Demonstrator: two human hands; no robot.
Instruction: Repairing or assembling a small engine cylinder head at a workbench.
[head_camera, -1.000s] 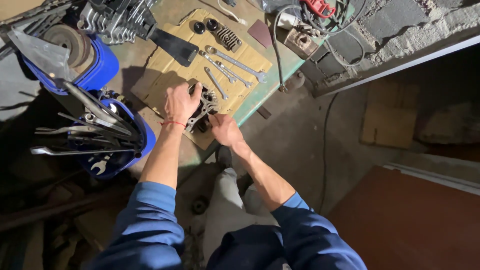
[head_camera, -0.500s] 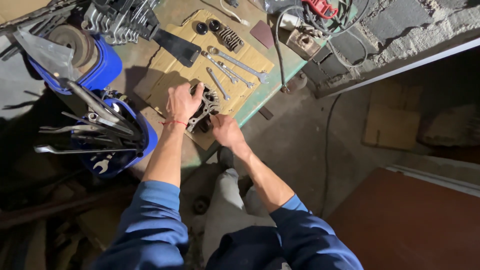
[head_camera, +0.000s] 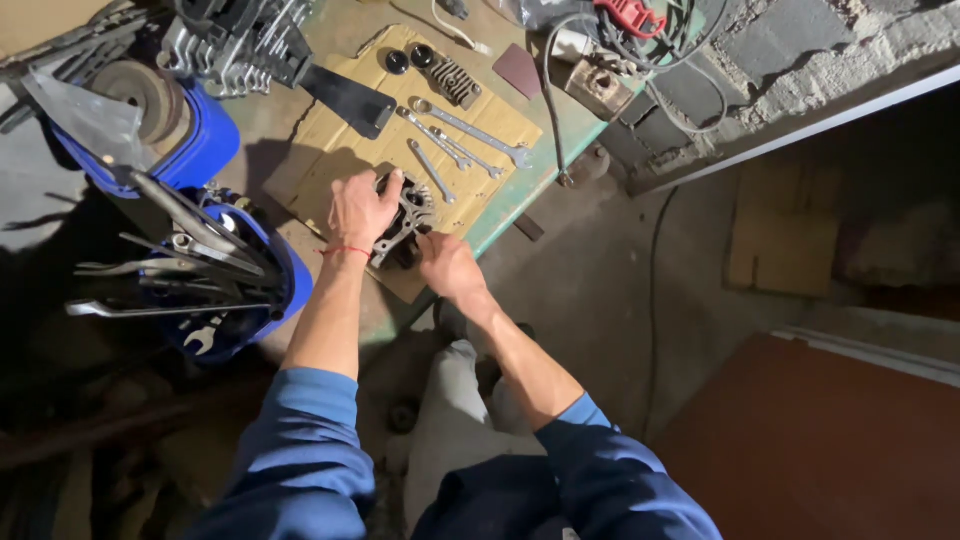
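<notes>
Here, nearest the camera, two forearms in rolled blue sleeves are reaching away toward a grey cast-metal engine part (head_camera: 405, 222) that is lying on a flat sheet of brown cardboard (head_camera: 330, 150) at the near edge of a green-topped workbench (head_camera: 520, 170). The part's long axis is running from near-left to far-right, its far end pointing toward the loose spanners. The left hand (head_camera: 360, 212), a thin red thread at its wrist, is lying palm-down over the part's left side with fingers curled onto its far end, grasping it. The right hand (head_camera: 450, 268) is closing on the part's near-right end at the cardboard's edge; how tightly it is clenching I cannot tell.

Left of the arms, a blue plastic bucket (head_camera: 285, 290) is holding a bundle of long steel wrenches and bars (head_camera: 170, 265) jutting out leftward. Farther left, a second blue tub (head_camera: 200, 150) is carrying a round rusty disc (head_camera: 140, 92).

Beyond the hands, several silver spanners (head_camera: 455, 140) are lying diagonally on the cardboard, with a black flat blade (head_camera: 350, 98) to their left and a small finned metal piece (head_camera: 455, 82) and two dark round caps (head_camera: 408, 58) at the far edge. Right of the bench edge, bare concrete floor (head_camera: 600, 280) is lying open.
</notes>
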